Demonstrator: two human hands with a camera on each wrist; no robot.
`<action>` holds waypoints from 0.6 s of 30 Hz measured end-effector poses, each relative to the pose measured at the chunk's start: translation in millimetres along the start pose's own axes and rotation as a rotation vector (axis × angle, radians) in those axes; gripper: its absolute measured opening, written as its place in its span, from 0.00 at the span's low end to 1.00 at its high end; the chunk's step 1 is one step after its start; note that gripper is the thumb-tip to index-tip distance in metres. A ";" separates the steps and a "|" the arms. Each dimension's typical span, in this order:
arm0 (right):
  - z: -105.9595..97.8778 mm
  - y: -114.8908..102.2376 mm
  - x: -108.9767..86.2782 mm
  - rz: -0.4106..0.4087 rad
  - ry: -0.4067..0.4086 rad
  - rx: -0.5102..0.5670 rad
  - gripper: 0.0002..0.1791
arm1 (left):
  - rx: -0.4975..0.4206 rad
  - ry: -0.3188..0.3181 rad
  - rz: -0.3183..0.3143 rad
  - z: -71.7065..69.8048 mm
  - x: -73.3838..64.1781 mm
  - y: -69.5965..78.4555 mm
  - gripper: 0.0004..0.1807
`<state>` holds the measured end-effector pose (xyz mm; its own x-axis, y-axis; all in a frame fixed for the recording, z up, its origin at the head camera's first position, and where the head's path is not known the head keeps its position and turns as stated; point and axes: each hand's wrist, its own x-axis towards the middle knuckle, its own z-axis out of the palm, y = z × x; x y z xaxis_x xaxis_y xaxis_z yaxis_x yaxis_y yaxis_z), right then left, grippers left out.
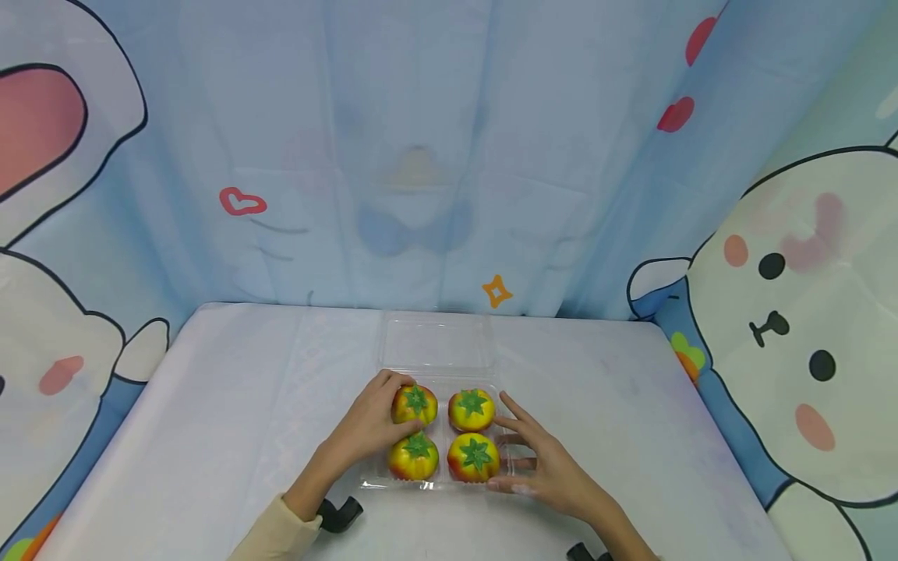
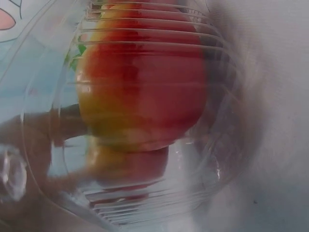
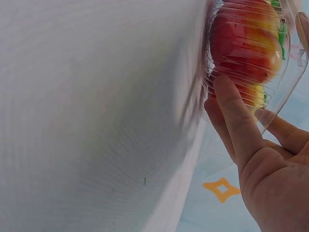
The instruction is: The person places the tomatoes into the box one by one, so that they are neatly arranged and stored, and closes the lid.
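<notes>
A clear plastic clamshell box lies on the table with its lid folded back. Several red-and-yellow toy tomatoes with green star-shaped leaves sit inside in two rows. My left hand grips the back-left tomato, thumb in front and fingers behind. The front-left tomato lies just below that thumb. At the box's right side, my right hand has its fingers spread and touches the wall, beside the back-right tomato and front-right tomato. In the right wrist view, straight fingers rest against the ribbed plastic.
A white cloth covers the table. Behind it hangs a blue curtain with cartoon prints. Black straps or mounts show at the left wrist and right wrist.
</notes>
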<state>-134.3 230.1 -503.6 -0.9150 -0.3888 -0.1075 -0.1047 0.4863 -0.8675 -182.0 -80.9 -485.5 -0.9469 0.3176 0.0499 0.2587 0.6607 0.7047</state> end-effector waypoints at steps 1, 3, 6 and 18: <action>0.1 0.1 -0.1 -0.001 -0.001 -0.001 0.50 | -0.001 0.000 0.000 0.3 0.0 -0.2 0.31; 0.2 0.0 -0.3 -0.003 -0.003 -0.004 0.49 | 0.001 0.000 -0.001 0.8 -0.1 -0.6 0.31; 0.0 -0.4 -0.7 -0.014 -0.009 -0.012 0.49 | 0.000 0.001 -0.005 1.0 -0.1 -0.3 0.31; -1.7 0.3 -2.6 -0.057 -0.021 0.000 0.49 | 0.020 0.009 0.036 0.9 -1.3 1.0 0.30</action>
<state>-132.6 232.6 -502.8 -0.8993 -0.4320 -0.0677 -0.1568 0.4632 -0.8723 -180.3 -80.1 -485.5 -0.9387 0.3351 0.0812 0.2960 0.6625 0.6881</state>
